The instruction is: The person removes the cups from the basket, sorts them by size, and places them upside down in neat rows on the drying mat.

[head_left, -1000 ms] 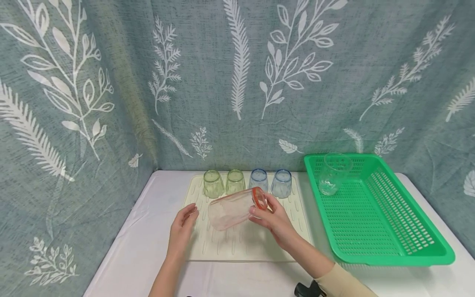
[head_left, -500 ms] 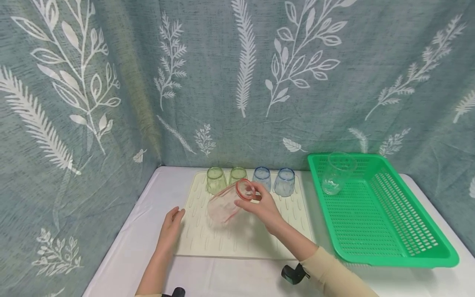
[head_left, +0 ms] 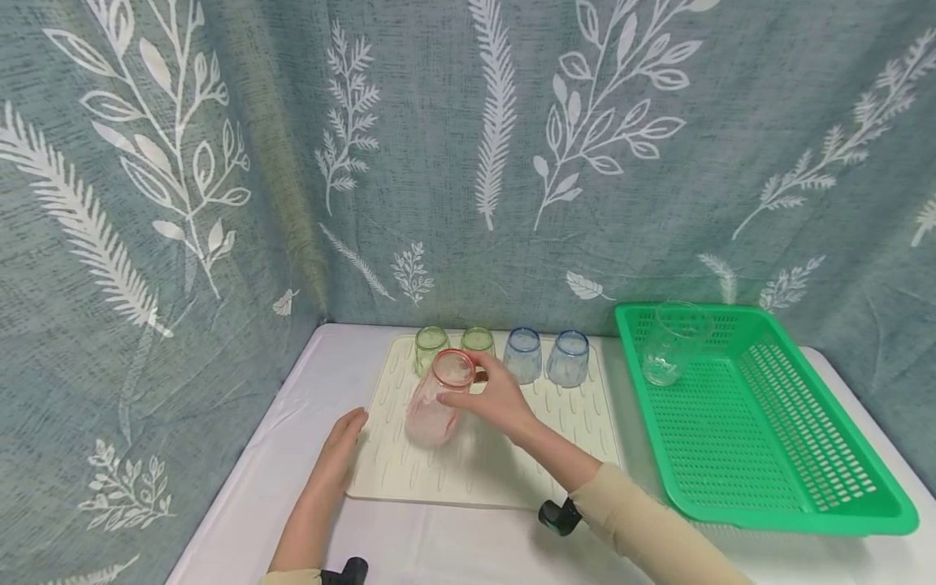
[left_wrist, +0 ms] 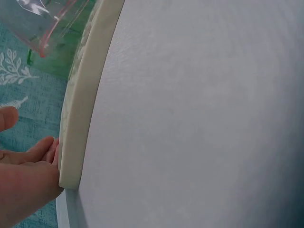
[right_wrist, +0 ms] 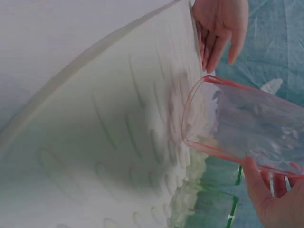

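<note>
My right hand (head_left: 493, 398) grips a tall, clear glass with a pinkish tint (head_left: 431, 414) near its upper end, where a red ring shows. Tilted, the glass leans over the left-middle of a cream ribbed drying mat (head_left: 512, 479); in the right wrist view its wide end (right_wrist: 185, 118) faces the mat. My left hand (head_left: 340, 443) holds nothing; its loosely bent fingers lie right at the mat's left edge. Along the back of the mat stand two green glasses (head_left: 427, 341) and two blue glasses (head_left: 568, 361), with coloured rings on top. The right hand and pink glass partly hide the green ones.
A green perforated basket (head_left: 786, 520) stands right of the mat, with a tall clear glass (head_left: 665, 357) upright in its back left corner. White cloth (head_left: 439, 544) covers the table. A leaf-patterned curtain (head_left: 439, 162) hangs behind and to the left.
The right hand has swung the pink glass from nearly lying to steeper, red ring up, and moved it left. The left hand has drawn back leftward to the mat's edge.
</note>
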{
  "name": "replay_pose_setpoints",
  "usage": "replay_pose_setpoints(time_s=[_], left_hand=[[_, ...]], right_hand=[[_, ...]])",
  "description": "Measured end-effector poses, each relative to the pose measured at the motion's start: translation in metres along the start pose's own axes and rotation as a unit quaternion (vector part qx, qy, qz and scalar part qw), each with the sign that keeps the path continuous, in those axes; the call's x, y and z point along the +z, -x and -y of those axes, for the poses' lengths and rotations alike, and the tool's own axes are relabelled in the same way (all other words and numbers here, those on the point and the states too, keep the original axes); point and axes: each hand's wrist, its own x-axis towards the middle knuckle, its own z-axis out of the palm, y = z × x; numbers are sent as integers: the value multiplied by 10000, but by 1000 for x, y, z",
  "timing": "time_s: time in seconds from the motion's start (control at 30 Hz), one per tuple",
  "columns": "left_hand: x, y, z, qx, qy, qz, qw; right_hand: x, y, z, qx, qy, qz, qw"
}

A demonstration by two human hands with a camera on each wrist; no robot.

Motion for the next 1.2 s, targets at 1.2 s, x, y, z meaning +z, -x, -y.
replay_pose_setpoints(time_s=[1.2], left_hand=[[-3, -1, -1, 46, 4, 96, 9999]], right_hand=[[41, -13, 15, -752, 1531, 397, 9846]])
